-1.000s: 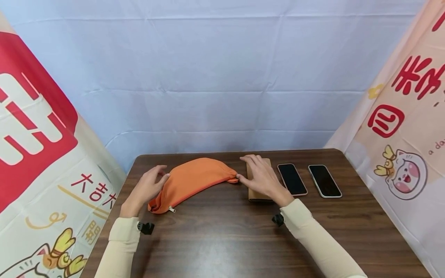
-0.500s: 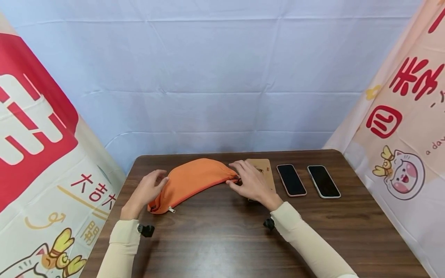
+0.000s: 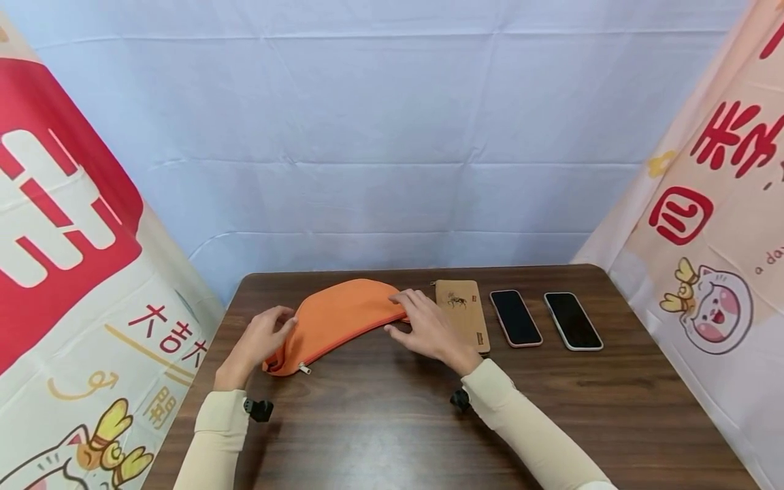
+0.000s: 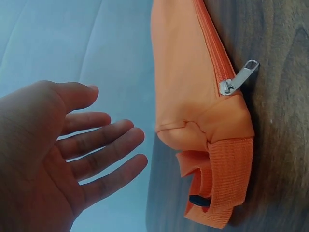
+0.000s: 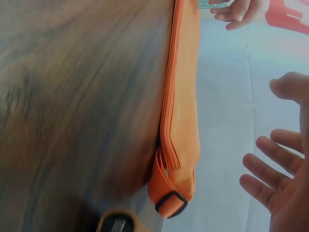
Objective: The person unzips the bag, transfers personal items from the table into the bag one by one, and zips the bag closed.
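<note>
The orange pouch (image 3: 343, 309) lies on the brown surface (image 3: 380, 435), its long axis slanting from near left to far right, zip pull (image 3: 304, 368) at the near-left end. My left hand (image 3: 260, 337) and right hand (image 3: 429, 330) flank it, fingers apart. My right hand has shifted left since the earlier frame, uncovering the tan case (image 3: 463, 313). The right-wrist view reveals a black buckle (image 5: 167, 196) that my hand hides in the head view.

Pouch (image 3: 346, 316) left of wallet (image 3: 464, 312); phones (image 3: 516, 318) right.
</note>
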Demonstrator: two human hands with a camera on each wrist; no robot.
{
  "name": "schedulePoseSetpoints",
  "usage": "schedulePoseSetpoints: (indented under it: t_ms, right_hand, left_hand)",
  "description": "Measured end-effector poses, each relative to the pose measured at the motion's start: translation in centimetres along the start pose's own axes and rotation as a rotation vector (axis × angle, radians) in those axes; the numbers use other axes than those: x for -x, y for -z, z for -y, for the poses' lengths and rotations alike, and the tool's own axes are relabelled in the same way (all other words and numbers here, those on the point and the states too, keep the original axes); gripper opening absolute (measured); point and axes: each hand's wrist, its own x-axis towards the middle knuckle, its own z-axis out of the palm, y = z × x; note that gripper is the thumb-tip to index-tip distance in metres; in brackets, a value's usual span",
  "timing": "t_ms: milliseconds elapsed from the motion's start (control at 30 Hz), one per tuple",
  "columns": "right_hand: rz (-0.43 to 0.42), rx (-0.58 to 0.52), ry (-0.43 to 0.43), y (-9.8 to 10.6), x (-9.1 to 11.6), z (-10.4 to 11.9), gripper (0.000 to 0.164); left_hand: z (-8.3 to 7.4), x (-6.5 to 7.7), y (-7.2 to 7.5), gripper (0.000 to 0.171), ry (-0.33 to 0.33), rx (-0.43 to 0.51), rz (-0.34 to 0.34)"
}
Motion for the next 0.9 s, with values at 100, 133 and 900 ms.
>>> schedulePoseSetpoints:
  t_ms: [100,133,900]
  right_hand:
    - [0.014,-0.009,-0.002,-0.4,-0.2,0.4,0.058]
    - [0.018,-0.012,0.000,-0.5,-0.2,0.6,0.058]
    - [0.045,0.048,0.125,-3.7,-0.7,2.5,0.056]
  left_hand:
    - [0.2,0.0,-0.1,0.037,-0.001,-0.002,0.007]
    - [0.3,0.0,-0.2,0.037,0.001,-0.001,0.011]
    - [0.9,0.1,-0.9,0.034,0.028,0.011,0.043]
